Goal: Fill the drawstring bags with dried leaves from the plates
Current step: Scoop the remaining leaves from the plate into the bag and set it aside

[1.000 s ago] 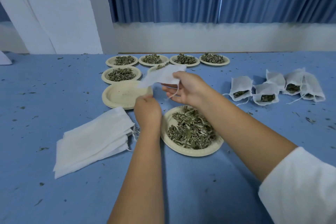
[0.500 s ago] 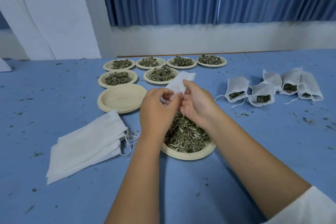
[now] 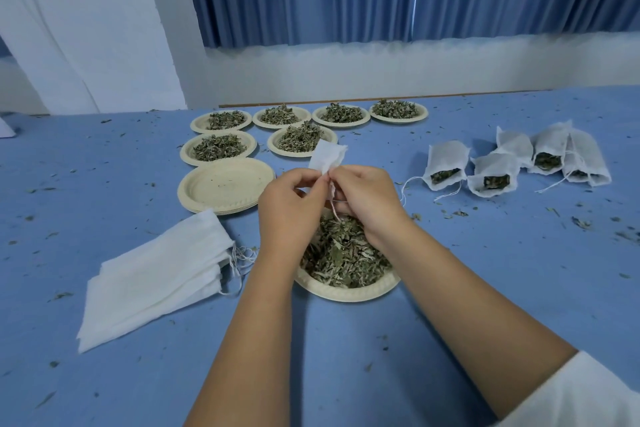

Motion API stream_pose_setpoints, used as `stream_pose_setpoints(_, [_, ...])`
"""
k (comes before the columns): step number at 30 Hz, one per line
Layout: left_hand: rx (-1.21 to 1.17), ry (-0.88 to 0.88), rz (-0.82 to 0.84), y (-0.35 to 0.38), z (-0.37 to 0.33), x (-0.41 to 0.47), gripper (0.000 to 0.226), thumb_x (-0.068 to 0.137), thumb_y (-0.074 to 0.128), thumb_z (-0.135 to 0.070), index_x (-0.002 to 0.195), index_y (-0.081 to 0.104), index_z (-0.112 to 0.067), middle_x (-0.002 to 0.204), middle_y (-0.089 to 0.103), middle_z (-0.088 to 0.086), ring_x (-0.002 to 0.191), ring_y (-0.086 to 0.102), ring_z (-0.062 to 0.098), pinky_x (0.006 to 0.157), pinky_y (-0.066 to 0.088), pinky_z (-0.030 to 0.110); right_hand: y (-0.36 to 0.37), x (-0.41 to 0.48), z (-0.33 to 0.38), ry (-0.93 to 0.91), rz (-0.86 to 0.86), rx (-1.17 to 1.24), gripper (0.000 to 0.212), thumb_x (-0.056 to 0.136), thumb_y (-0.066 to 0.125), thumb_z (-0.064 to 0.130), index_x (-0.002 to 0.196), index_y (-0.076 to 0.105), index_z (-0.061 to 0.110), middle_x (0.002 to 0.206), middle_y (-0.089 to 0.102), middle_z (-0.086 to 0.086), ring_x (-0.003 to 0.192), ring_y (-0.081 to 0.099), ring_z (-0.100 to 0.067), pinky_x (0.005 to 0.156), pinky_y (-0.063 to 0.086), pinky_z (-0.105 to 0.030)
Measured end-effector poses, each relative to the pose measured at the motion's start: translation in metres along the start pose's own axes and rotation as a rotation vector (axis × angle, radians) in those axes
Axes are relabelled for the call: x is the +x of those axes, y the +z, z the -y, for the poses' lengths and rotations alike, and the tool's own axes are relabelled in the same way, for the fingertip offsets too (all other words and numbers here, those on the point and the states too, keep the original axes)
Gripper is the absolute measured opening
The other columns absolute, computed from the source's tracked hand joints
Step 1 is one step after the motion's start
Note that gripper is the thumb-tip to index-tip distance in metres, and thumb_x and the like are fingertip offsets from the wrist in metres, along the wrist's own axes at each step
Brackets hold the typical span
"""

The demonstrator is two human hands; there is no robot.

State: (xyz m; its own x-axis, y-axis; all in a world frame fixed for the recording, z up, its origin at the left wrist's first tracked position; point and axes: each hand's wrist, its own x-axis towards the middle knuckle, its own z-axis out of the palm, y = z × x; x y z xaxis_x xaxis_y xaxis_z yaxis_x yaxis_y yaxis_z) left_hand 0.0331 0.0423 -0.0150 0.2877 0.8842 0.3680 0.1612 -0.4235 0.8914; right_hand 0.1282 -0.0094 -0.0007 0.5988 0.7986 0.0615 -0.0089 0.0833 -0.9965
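Note:
My left hand (image 3: pixel 289 208) and my right hand (image 3: pixel 367 203) together pinch the mouth of a small white drawstring bag (image 3: pixel 327 157), which sticks up behind my fingers; its string hangs down between them. Right under my hands sits a paper plate (image 3: pixel 346 291) heaped with dried leaves (image 3: pixel 341 253). A stack of flat white bags (image 3: pixel 156 274) lies to the left. Several filled bags (image 3: pixel 446 165) lie at the right.
A stack of bare plates (image 3: pixel 225 185) stands left of my hands. Several plates of leaves (image 3: pixel 218 148) line the back of the blue table (image 3: pixel 346 357), which is strewn with leaf crumbs. Behind it stand a white wall and blue curtains.
My left hand has come up from the plate's edge to join the right on the bag. The bag has been brought lower and closer, over the near plate.

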Motion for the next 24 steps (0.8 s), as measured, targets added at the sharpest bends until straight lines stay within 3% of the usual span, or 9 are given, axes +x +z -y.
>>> stream_pose_setpoints(2, [-0.108, -0.059, -0.009, -0.001, -0.002, 0.000, 0.006, 0.086, 0.069, -0.020, 0.085, 0.074, -0.020, 0.075, 0.068, -0.010, 0.053, 0.057, -0.002, 0.053, 0.045, 0.016, -0.002, 0.002, 0.000, -0.011, -0.035, 0.020, 0.044, 0.085, 0.053, 0.004, 0.043, 0.056, 0.017, 0.043, 0.050, 0.005, 0.045, 0.055, -0.014, 0.050, 0.049, -0.023])
stream_pose_setpoints(4, [-0.197, -0.119, -0.054, -0.003, -0.004, 0.000, 0.007, 0.086, 0.066, -0.016, 0.085, 0.073, -0.016, 0.075, 0.065, -0.005, 0.045, 0.052, -0.002, 0.041, 0.040, 0.012, -0.005, 0.004, 0.002, 0.007, -0.054, 0.089, 0.035, 0.086, 0.053, 0.003, 0.055, 0.063, 0.014, 0.050, 0.061, 0.001, 0.049, 0.064, -0.013, 0.055, 0.055, -0.023])
stream_pose_setpoints(6, [-0.198, -0.125, -0.115, -0.005, -0.003, 0.001, 0.008, 0.085, 0.063, -0.018, 0.081, 0.070, -0.019, 0.073, 0.063, -0.009, 0.051, 0.050, -0.003, 0.050, 0.041, 0.015, -0.007, 0.007, 0.003, 0.036, -0.070, 0.143, 0.017, 0.089, 0.056, 0.005, 0.078, 0.069, 0.003, 0.067, 0.071, -0.007, 0.063, 0.072, -0.018, 0.059, 0.057, -0.024])
stream_pose_setpoints(8, [-0.145, -0.094, -0.127, -0.004, -0.003, 0.001, 0.009, 0.085, 0.060, -0.022, 0.077, 0.065, -0.023, 0.073, 0.062, -0.011, 0.054, 0.050, -0.003, 0.056, 0.040, 0.017, -0.007, 0.008, 0.003, 0.055, -0.058, 0.184, 0.013, 0.089, 0.058, 0.006, 0.084, 0.069, 0.001, 0.072, 0.071, -0.008, 0.069, 0.074, -0.020, 0.060, 0.058, -0.025])
stream_pose_setpoints(11, [-0.035, -0.023, -0.100, -0.003, -0.002, -0.001, 0.010, 0.087, 0.058, -0.024, 0.078, 0.062, -0.022, 0.082, 0.064, -0.004, 0.064, 0.056, 0.002, 0.060, 0.046, 0.022, -0.002, 0.006, 0.003, 0.052, 0.108, 0.238, 0.008, 0.089, 0.063, 0.008, 0.093, 0.069, 0.004, 0.083, 0.075, -0.010, 0.077, 0.074, -0.020, 0.064, 0.058, -0.027])
stream_pose_setpoints(14, [0.031, 0.030, -0.153, -0.005, -0.002, 0.000, 0.011, 0.089, 0.057, -0.024, 0.081, 0.062, -0.018, 0.085, 0.065, -0.001, 0.079, 0.059, 0.015, 0.071, 0.049, 0.033, 0.003, 0.006, 0.002, 0.040, 0.108, 0.202, 0.012, 0.092, 0.062, 0.007, 0.101, 0.067, 0.002, 0.073, 0.073, -0.006, 0.066, 0.072, -0.014, 0.062, 0.057, -0.022])
stream_pose_setpoints(16, [0.019, 0.058, -0.264, -0.008, -0.005, -0.001, 0.011, 0.089, 0.055, -0.023, 0.079, 0.059, -0.019, 0.083, 0.062, -0.001, 0.078, 0.057, 0.014, 0.070, 0.047, 0.030, 0.004, 0.008, 0.002, 0.044, 0.079, 0.169, 0.013, 0.094, 0.058, 0.007, 0.099, 0.066, -0.001, 0.064, 0.070, -0.002, 0.059, 0.069, -0.011, 0.061, 0.055, -0.020])
stream_pose_setpoints(20, [-0.027, 0.154, -0.475, -0.015, -0.011, -0.004, 0.009, 0.089, 0.055, -0.017, 0.080, 0.054, -0.018, 0.079, 0.056, -0.006, 0.074, 0.051, 0.002, 0.065, 0.037, 0.010, 0.012, 0.006, 0.006, 0.066, 0.115, 0.107, 0.013, 0.093, 0.057, 0.007, 0.086, 0.067, 0.003, 0.071, 0.074, -0.005, 0.059, 0.068, -0.009, 0.051, 0.050, -0.016])
stream_pose_setpoints(24, [0.017, 0.206, -0.543, -0.021, -0.013, -0.005, 0.008, 0.091, 0.052, -0.017, 0.083, 0.052, -0.015, 0.082, 0.052, -0.005, 0.073, 0.047, -0.006, 0.064, 0.034, 0.005, 0.022, 0.003, 0.010, 0.089, 0.220, 0.132, 0.015, 0.091, 0.056, 0.003, 0.079, 0.065, 0.003, 0.063, 0.071, -0.003, 0.056, 0.066, -0.008, 0.048, 0.048, -0.015])
